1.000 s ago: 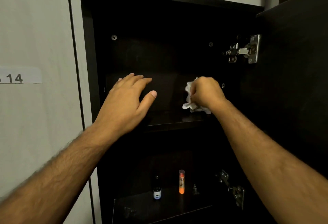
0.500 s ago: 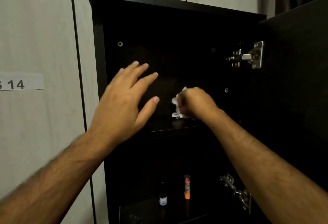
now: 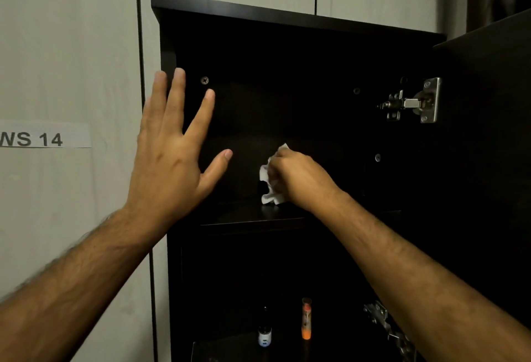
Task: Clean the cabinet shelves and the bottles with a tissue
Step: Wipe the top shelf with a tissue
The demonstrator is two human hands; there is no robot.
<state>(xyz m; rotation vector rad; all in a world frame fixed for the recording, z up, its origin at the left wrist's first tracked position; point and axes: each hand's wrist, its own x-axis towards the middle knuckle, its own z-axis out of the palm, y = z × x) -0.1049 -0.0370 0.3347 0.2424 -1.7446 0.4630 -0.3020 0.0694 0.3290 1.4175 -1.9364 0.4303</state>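
A dark cabinet stands open in front of me. My right hand grips a crumpled white tissue and holds it down on the upper shelf. My left hand is raised with fingers spread straight, near the cabinet's left side panel, holding nothing. On the lower shelf stand a small dark bottle with a white label and a slim bottle with orange liquid, side by side.
The cabinet door hangs open on the right, with a metal hinge above and another hinge below. A pale wall panel on the left carries a paper label reading "WS 14".
My right hand has slid the tissue leftward along the upper shelf. My left hand has lifted off the shelf edge and risen, fingers spreading.
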